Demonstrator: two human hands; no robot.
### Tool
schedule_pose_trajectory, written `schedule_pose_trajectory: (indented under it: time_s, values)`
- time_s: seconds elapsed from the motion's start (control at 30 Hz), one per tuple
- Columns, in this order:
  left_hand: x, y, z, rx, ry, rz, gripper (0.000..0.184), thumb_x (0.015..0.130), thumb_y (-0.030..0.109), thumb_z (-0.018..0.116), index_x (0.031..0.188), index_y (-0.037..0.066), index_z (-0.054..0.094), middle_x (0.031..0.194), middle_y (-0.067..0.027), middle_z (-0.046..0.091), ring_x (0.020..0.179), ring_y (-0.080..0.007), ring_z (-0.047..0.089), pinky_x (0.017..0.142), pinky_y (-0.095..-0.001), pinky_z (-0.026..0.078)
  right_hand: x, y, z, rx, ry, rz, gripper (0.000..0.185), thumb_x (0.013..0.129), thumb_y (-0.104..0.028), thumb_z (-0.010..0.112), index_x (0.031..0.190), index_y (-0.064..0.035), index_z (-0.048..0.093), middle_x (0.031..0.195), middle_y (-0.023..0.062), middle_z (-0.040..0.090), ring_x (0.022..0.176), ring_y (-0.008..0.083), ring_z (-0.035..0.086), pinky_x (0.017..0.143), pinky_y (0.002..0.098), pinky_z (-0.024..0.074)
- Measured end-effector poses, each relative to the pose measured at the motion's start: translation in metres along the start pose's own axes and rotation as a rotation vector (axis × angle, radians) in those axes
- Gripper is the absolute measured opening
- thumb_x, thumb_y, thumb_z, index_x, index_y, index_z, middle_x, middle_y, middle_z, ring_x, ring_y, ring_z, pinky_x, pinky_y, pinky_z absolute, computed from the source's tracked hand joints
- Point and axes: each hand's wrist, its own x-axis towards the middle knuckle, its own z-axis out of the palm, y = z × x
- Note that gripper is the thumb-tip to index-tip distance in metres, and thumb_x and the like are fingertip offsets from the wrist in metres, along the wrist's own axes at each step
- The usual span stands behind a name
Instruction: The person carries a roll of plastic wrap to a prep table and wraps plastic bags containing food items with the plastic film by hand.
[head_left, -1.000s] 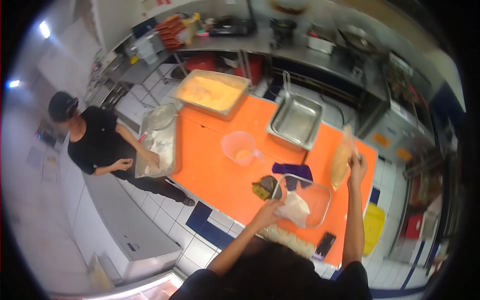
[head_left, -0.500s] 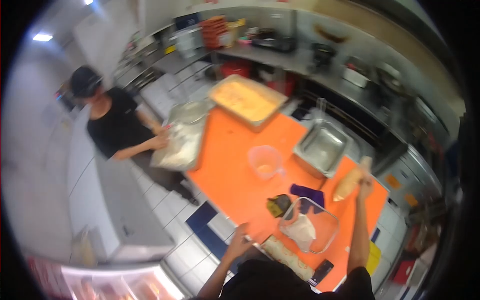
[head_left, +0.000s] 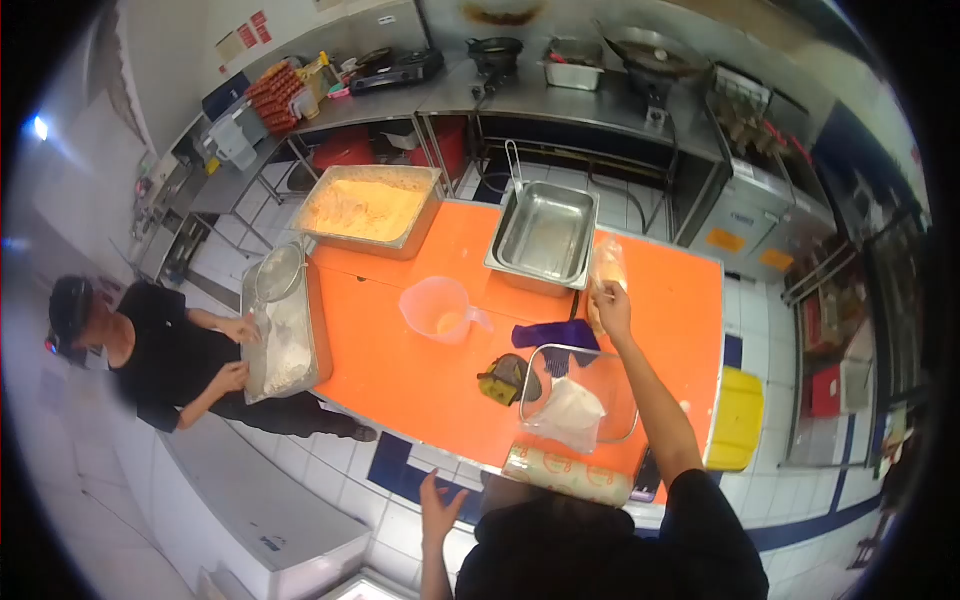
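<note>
Right hand, fingers pinching a long, clear plastic bag of tan contents, beside a shiny rectangular metal pan, over the smooth orange desk, left hand, fingers spread, past the near edge, see-through rectangular tub holding a soft white bag

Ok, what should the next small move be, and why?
Probably bring the left hand over to the tan plastic bag: only the right hand grips it, while the left, open and seemingly empty, hovers off the near edge of the orange table.
</note>
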Motion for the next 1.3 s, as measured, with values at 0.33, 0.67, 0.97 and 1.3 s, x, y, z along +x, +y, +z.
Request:
schedule_pose_trajectory:
  time_s: [0.33,0.67,0.97,1.3]
  values:
    - [0.011,0.025,0.079,-0.101,-0.554,0.114,0.078,0.088,0.023,0.080,0.150,0.001,0.039,0.137,-0.0231,0.053,0.107,-0.0282,0.065,0.088,-0.0375,0.056,-0.201,-0.006,-0.130,-0.062,0.087,0.164,0.030,0.096,-0.021,0.072,0.117,-0.0028,0.061,0.102,0.0073,0.065,0.087,0.0152,0.061,0.073,0.0309,0.0511]
    - [0.043,0.064,0.073,0.508,-0.522,0.686,0.077,0.089,0.030,0.076,0.151,0.003,0.038,0.149,-0.0273,0.041,0.121,-0.0407,0.057,0.102,-0.0513,0.049,-0.405,0.029,-0.162,-0.114,0.300,0.221,0.028,0.091,-0.008,0.073,0.114,0.0003,0.059,0.107,0.0101,0.064,0.092,0.0145,0.064,0.077,0.0290,0.0531]
    - [0.006,0.079,0.021,0.392,-0.950,0.640,0.077,0.091,0.041,0.073,0.151,0.003,0.042,0.156,-0.0264,0.040,0.145,-0.0402,0.040,0.118,-0.0439,0.036,-0.250,0.131,-0.143,-0.307,0.116,0.528,0.061,0.085,-0.036,0.076,0.131,-0.0005,0.058,0.117,0.0269,0.067,0.114,0.0346,0.067,0.094,0.0412,0.0542]
    - [0.008,0.095,0.091,0.194,-0.740,0.443,0.068,0.092,0.037,0.074,0.146,0.004,0.050,0.150,-0.0224,0.050,0.134,-0.0387,0.054,0.110,-0.0452,0.046,-0.208,0.153,-0.170,-0.365,-0.148,0.364,0.026,0.086,-0.014,0.065,0.108,-0.0002,0.068,0.095,0.0276,0.072,0.078,0.0350,0.075,0.068,0.0427,0.0610]
